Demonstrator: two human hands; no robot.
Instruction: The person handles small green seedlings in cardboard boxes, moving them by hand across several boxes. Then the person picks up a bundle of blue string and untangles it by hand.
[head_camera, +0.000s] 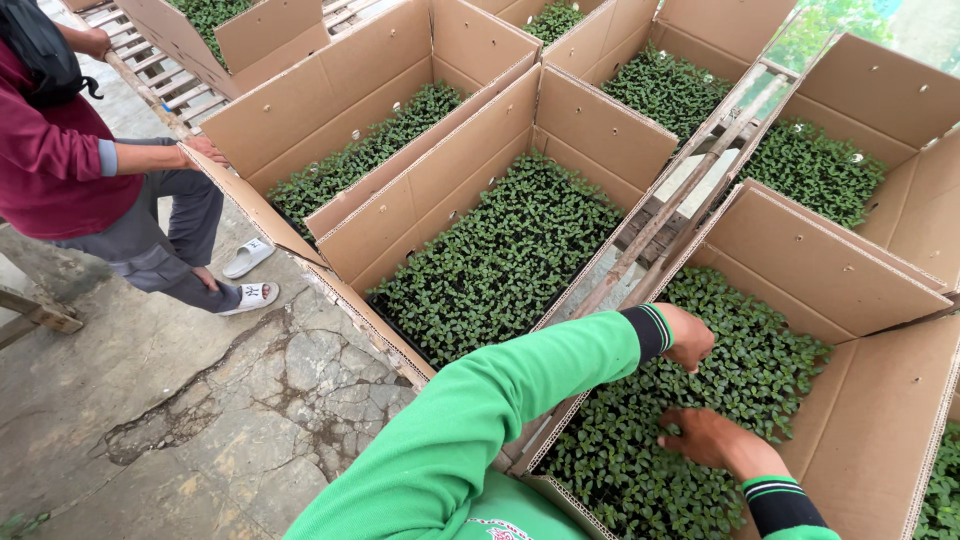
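Note:
Both my arms wear green sleeves with dark striped cuffs. My left hand (688, 336) reaches into the near cardboard box (880, 420), its fingers curled down among the small green seedlings (740, 370). Whether it grips anything is hidden. My right hand (706, 437) lies lower in the same box, fingers spread on top of the seedlings with nothing in it. The seedlings fill the box floor in a dense tray.
Several more open cardboard boxes of seedlings (500, 255) stand side by side on slatted wooden racks (660, 225). At the left a person in a maroon top stands on cracked concrete (200, 400), a hand (206, 150) on a box flap.

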